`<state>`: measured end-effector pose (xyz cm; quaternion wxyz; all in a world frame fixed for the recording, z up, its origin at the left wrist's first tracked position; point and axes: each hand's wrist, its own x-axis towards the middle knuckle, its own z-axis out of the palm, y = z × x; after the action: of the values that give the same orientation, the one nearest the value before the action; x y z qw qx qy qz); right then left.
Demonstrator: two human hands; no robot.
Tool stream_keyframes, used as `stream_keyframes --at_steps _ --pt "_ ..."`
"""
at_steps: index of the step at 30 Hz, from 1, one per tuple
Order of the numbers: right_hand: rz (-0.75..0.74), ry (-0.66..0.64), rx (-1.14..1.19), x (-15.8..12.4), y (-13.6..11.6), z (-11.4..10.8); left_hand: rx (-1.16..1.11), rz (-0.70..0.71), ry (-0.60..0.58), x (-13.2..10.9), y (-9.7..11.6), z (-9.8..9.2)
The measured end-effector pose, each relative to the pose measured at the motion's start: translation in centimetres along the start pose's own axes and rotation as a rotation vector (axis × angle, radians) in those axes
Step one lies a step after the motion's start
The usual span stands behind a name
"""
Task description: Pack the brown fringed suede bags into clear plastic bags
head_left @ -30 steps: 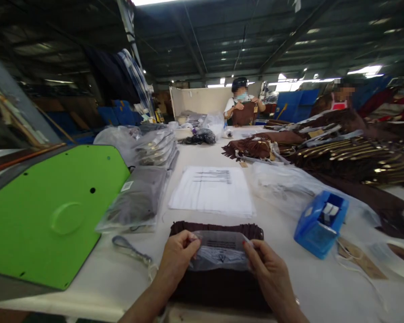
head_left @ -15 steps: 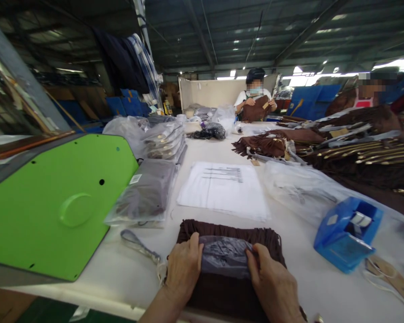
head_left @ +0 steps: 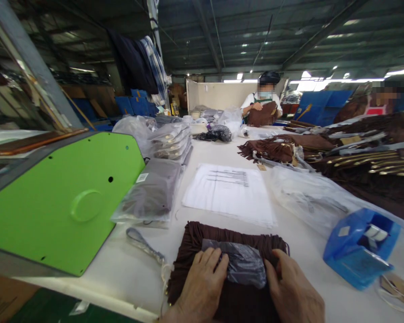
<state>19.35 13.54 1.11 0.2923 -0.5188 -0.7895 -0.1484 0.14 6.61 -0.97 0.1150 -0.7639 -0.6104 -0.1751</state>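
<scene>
A dark brown fringed piece (head_left: 195,244) lies on the white table (head_left: 114,273) right in front of me. On top of it sits a small folded clear plastic bag (head_left: 244,264). My left hand (head_left: 204,287) lies flat on the brown piece, fingers stretched onto the bag's left edge. To the bag's right, my right hand (head_left: 294,294) rests flat with its fingers against the bag's right edge. Both hands press down and grip nothing.
A green machine housing (head_left: 63,202) fills the left. Bagged dark items (head_left: 151,193), a stack of printed flat bags (head_left: 230,190), a blue tape dispenser (head_left: 360,246) and a strap (head_left: 143,242) lie around. Brown fringed goods (head_left: 357,157) pile at right. Two people work at the far end.
The hands lowered the folded plastic bag from in the air onto the brown piece and now lie flat over it. The view moved closer and lower.
</scene>
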Motion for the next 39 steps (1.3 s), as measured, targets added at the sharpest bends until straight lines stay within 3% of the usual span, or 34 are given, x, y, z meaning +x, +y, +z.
stream_keyframes --at_steps 3,5,7,9,11,13,15,19,22,26,32,35,39 --pt "-0.211 0.176 0.105 0.8 -1.2 -1.0 -0.035 -0.017 -0.054 -0.1 0.0 0.0" --pt "-0.455 0.167 0.196 1.1 -2.4 -0.6 -0.061 -0.044 -0.090 0.1 0.3 -0.4" --pt "-0.599 0.116 0.196 0.9 -3.4 0.5 -0.097 -0.062 -0.094 0.2 0.5 -1.0" --pt "-0.629 0.100 0.128 0.5 -3.9 2.0 -0.136 -0.049 -0.037 0.1 0.3 -1.8" --pt "-0.640 0.090 0.077 0.0 -3.9 3.1 -0.152 -0.078 0.101 -0.7 -0.4 -3.0" --pt "-0.648 0.066 0.066 -0.4 -3.6 3.7 -0.186 -0.239 0.261 -2.5 -1.7 -4.2" --pt "-0.634 0.028 0.080 -0.7 -3.3 3.7 -0.276 -0.512 0.341 -5.2 -3.2 -5.2" --pt "-0.602 -0.007 0.118 -0.8 -3.3 3.6 -0.541 -1.018 0.236 -11.0 -4.6 -5.7" --pt "-0.602 0.001 0.130 -0.8 -3.3 3.8 -0.675 -1.214 0.196 -13.3 -4.0 -5.2" --pt "-0.594 -0.008 0.124 -0.9 -3.3 3.7 -0.702 -1.230 0.208 -11.6 -3.2 -5.2" --pt "-0.579 -0.020 0.112 -0.8 -3.5 3.3 -0.855 -1.310 0.269 -7.2 -4.5 -6.6" --pt "-0.571 -0.028 0.128 -0.8 -3.5 3.4 -0.814 -1.325 0.239 -8.4 -4.4 -6.5" --pt "-0.560 -0.042 0.149 -1.0 -3.4 3.6 -0.632 -1.248 0.139 -12.1 -2.3 -4.6"
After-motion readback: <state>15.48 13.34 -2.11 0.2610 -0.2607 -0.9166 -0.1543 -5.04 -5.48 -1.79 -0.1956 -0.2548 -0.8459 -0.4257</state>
